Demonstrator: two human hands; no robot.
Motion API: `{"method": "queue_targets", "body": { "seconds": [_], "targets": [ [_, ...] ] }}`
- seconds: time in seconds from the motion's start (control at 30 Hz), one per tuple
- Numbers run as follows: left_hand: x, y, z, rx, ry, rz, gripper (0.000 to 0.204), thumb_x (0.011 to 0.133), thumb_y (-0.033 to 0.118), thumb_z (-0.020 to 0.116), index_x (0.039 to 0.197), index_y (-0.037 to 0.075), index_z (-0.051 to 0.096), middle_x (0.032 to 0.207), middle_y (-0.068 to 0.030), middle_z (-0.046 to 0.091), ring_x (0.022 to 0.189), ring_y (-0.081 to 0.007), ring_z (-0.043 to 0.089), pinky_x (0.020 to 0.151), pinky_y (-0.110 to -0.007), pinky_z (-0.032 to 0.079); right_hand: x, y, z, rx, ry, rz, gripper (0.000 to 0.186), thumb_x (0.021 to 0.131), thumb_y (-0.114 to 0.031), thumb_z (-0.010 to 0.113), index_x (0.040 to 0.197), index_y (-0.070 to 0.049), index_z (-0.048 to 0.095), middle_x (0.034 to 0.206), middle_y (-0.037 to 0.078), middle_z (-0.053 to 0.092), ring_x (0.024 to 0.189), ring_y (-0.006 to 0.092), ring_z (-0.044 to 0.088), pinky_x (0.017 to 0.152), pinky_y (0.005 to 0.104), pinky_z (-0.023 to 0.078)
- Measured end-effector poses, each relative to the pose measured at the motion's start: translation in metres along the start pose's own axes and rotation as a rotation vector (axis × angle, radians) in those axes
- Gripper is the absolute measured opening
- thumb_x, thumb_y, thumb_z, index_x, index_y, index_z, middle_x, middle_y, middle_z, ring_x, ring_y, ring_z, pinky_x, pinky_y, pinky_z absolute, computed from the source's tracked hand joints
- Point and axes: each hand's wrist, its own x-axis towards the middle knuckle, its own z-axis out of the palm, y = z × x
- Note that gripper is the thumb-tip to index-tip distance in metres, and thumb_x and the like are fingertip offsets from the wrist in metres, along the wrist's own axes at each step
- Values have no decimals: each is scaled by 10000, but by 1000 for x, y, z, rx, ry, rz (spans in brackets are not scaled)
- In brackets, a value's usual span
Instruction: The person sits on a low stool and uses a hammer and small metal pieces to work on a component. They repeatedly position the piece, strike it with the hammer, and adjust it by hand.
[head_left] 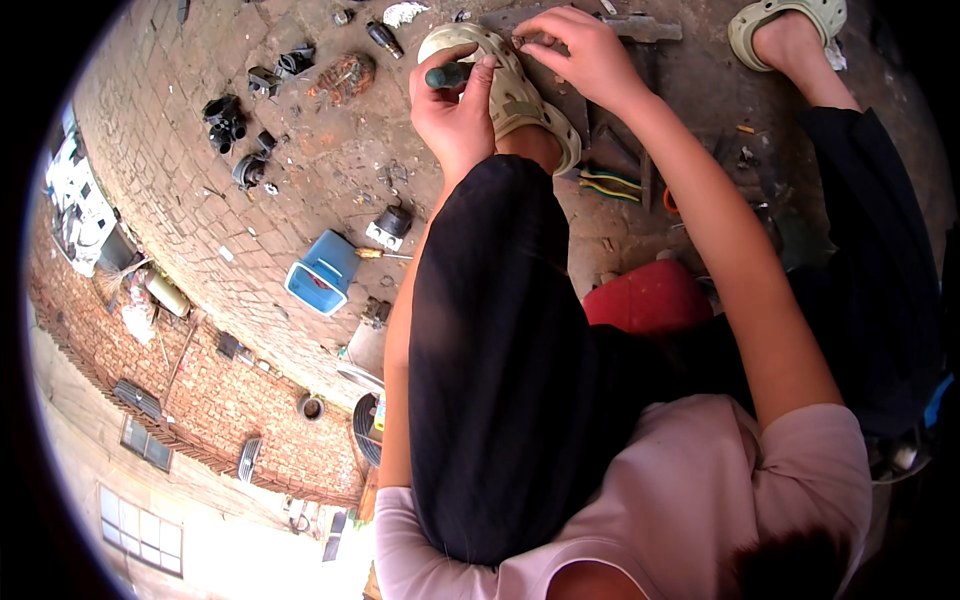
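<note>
My left hand (455, 125) is closed around a dark green, rounded handle (448, 75), which looks like a screwdriver's; its far end is hidden by my fingers and thumb. To its right, my right hand (580, 50) pinches a small dark brown piece (518, 42) between thumb and fingertips, too small to name. Both hands are above my cream clog (520, 100), close together. Pliers with yellow-green handles (610, 184) lie on the ground below my right hand. A long metal bar (645, 28) is on the ground beyond it.
Several black parts (225, 122) and a reddish-brown lump (345, 76) lie on the brick ground at left. A blue plastic bin (322, 272) stands near a yellow-handled screwdriver (370, 253). Something red and rounded (648, 298) sits between my legs. A brick wall (250, 385) runs along the lower left.
</note>
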Motion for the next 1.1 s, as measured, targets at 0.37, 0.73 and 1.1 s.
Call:
{"method": "queue_targets", "body": {
  "seconds": [0.37, 0.73, 1.1],
  "targets": [
    [-2, -5, -8, 92, 2, 70, 278, 828, -20, 751, 1069, -19, 612, 980, -77, 653, 907, -147, 652, 834, -261, 525, 2, 42, 26, -210, -19, -137, 140, 783, -110, 694, 910, -58, 674, 902, 116, 631, 908, 324, 601, 805, 399, 502],
    [-1, -16, -10, 202, -59, 129, 300, 798, -53, 762, 1064, -23, 627, 1021, -52, 595, 922, -150, 644, 843, -266, 528, 3, 45, 29, -222, -13, -135, 160, 763, -121, 722, 914, -72, 701, 899, 96, 619, 912, 299, 588, 809, 387, 490],
    [3, -26, -13, 366, -144, 243, 296, 793, -51, 762, 1060, -12, 638, 1049, -50, 542, 948, -162, 638, 862, -276, 529, 4, 43, 28, -226, -38, -104, 171, 760, -121, 724, 925, -77, 713, 894, 93, 616, 915, 293, 583, 812, 387, 488]
  ]
}}
